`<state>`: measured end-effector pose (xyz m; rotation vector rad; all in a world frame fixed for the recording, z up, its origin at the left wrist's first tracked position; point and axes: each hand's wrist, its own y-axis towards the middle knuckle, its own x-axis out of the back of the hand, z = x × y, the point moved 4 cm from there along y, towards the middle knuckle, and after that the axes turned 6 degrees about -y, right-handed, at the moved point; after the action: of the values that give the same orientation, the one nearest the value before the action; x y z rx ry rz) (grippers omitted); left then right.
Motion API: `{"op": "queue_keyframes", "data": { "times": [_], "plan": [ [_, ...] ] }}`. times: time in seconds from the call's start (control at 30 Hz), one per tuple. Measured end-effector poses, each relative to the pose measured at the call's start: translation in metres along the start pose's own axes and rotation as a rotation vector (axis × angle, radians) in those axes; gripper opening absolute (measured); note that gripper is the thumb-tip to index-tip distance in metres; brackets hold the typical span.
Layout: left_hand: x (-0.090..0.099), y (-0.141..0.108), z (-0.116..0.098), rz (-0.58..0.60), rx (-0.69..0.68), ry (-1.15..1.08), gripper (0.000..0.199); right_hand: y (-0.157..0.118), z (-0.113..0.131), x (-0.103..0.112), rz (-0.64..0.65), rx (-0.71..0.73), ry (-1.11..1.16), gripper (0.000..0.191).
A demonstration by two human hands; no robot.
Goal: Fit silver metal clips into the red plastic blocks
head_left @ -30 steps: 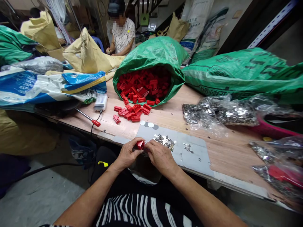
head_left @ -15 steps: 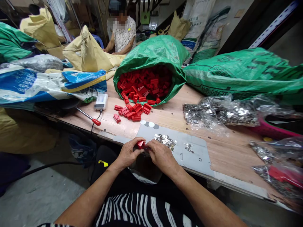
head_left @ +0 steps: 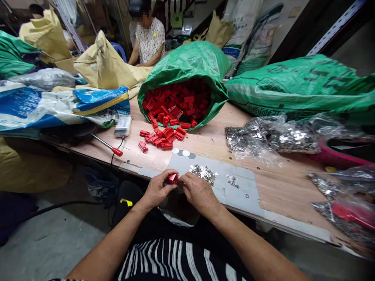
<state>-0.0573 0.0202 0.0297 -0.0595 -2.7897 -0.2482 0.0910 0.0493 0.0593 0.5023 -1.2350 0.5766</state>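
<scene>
My left hand (head_left: pixel 159 190) pinches a red plastic piece (head_left: pixel 173 178) at the table's front edge. Right beside it, my right hand (head_left: pixel 199 191) has its fingers closed against the piece's right side; whatever lies between those fingertips is too small to make out. Small silvery metal parts (head_left: pixel 204 174) lie in a heap on a grey mat (head_left: pixel 246 187) just beyond my right hand. Loose red pieces (head_left: pixel 164 138) lie in front of an open green sack (head_left: pixel 187 64) filled with more of them.
A red-handled tool (head_left: pixel 117 151) sticks out at the left near a white box (head_left: pixel 122 127). Clear bags of metal parts (head_left: pixel 293 138) and a pink basket (head_left: pixel 328 157) stand right. Another green sack (head_left: pixel 307 88) lies behind them. Across the table sits a person (head_left: pixel 149 41).
The whole view has shifted slightly. Both hands stay together around the red piece, which looks slightly turned.
</scene>
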Motion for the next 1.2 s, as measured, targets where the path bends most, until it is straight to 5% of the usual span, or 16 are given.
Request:
{"op": "queue_keyframes", "data": {
  "times": [0.43,1.2],
  "plan": [
    [0.000,0.001,0.001,-0.007,0.002,0.006,0.034,0.000,0.019,0.005,0.065,0.051,-0.281,0.023],
    [0.000,-0.001,0.003,-0.003,-0.031,-0.055,0.036,-0.009,0.006,0.011,0.049,-0.106,-0.141,0.018]
  ]
}}
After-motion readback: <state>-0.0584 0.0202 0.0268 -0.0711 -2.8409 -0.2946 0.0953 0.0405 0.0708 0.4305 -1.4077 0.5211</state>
